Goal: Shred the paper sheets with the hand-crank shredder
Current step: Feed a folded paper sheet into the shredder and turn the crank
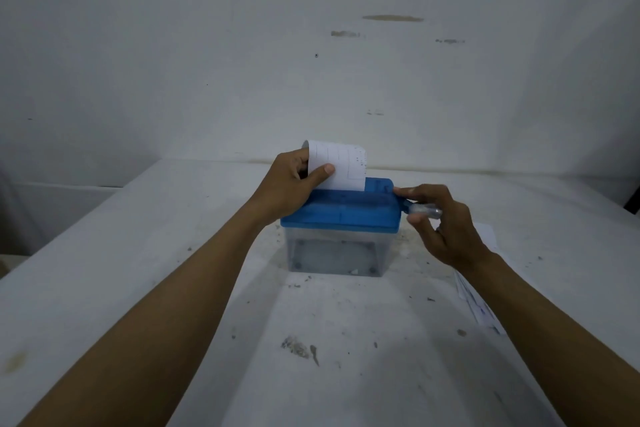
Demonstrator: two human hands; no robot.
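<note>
the shredder [341,215] stands on a stained white table [121,270], its blue lid on a clear bin [332,253]; a small white scrap lies at the bin's floor, and anything else inside is too hazy to make out; a paper sheet [346,163] stands upright in the slot on top of the shredder, curling backward at its upper edge, its lower edge hidden in the lid; faint lines and dots are printed on it, too small to read; the left hand [291,187] pinches the sheet's left edge just above the shredder, thumb [325,170] on the near face, the other fingers hidden behind the paper; at the shredder's right end the right hand [450,229] holds the clear crank handle [426,210] between thumb and curled fingers, the forefinger reaching to the lid's edge; the handle is blurred and partly covered; more paper sheets [479,305] lie to the right of the shredder, mostly hidden under the right forearm; a scuffed white wall [207,62] rises behind the shredder
</note>
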